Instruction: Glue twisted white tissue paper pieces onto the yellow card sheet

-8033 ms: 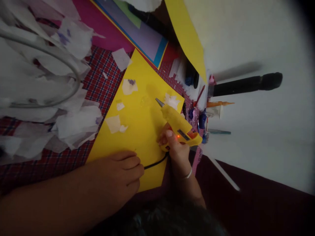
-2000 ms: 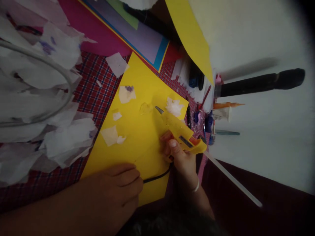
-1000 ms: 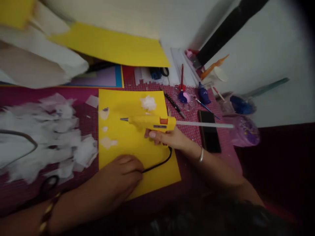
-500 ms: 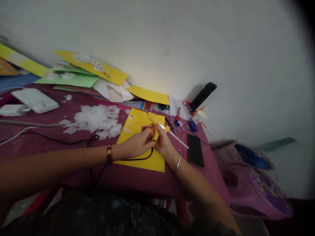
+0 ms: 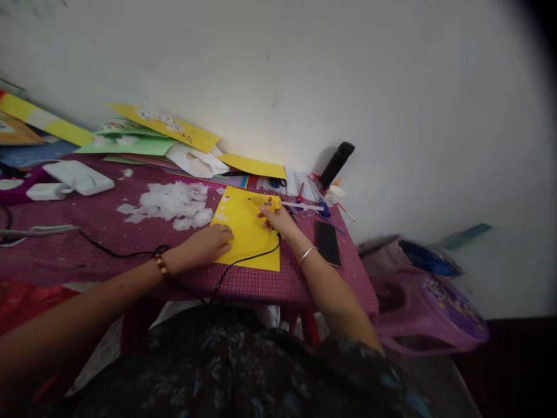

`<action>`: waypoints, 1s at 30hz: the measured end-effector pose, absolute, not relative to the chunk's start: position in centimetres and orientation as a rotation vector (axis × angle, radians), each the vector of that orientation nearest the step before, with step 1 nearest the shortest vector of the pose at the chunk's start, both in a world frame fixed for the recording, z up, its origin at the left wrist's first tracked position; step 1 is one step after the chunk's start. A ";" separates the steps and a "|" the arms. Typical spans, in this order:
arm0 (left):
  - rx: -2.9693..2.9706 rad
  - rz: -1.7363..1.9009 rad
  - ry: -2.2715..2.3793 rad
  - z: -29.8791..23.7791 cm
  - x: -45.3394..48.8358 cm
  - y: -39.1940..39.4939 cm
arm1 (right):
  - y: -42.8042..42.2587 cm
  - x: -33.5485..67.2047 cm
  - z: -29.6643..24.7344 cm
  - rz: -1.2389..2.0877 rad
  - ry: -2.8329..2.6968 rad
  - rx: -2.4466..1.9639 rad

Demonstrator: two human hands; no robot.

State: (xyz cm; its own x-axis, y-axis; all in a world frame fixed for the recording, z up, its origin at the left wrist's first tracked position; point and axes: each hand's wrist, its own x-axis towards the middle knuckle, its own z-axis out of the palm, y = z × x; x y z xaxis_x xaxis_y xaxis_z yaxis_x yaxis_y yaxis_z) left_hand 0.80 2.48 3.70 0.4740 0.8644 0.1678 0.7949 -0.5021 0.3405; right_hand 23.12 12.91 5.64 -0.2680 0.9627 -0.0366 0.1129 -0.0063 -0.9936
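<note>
My right hand [image 5: 277, 219] is closed round the handle of a yellow glue gun [image 5: 263, 201]. The nozzle points left over a sheet of yellow paper [image 5: 249, 232], and a long pale glue stick [image 5: 304, 205] juts out of the back. From the handle a black cord [image 5: 243, 259] curves down across the sheet. On the paper's left edge lies my left hand [image 5: 213, 239], palm down, with nothing visible in it. A few small white paper bits [image 5: 221, 217] sit on the sheet's upper left.
Left of the sheet is a heap of white paper pieces [image 5: 176, 203]. A black phone [image 5: 327, 242] lies at right, near the table's edge. White adapters [image 5: 78, 177] and cables are at left; folded coloured cards [image 5: 174, 128] lean by the wall. A pink plastic chair [image 5: 426, 313] stands at right.
My left hand has left the glue gun and moved down left onto the paper. The glue gun has turned in my right hand so its nozzle points left. The view has shifted slightly.
</note>
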 end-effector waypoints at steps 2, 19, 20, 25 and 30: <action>2.527 0.429 1.417 2.7 0.0 2.5 | 13.2 23.5 5.2 1.339 -1.532 -1.205; 2.611 0.436 1.389 1.5 -0.4 1.5 | 15.7 21.3 8.4 1.176 -1.966 -1.654; 2.622 0.439 1.394 1.3 -0.4 1.6 | 15.6 21.4 9.3 1.202 -2.028 -1.705; 2.661 0.442 1.403 0.9 -0.5 1.8 | 14.9 20.6 12.2 1.035 -2.269 -1.834; 2.695 0.440 1.366 0.9 -0.3 2.1 | 14.2 20.3 11.8 0.905 -2.353 -1.804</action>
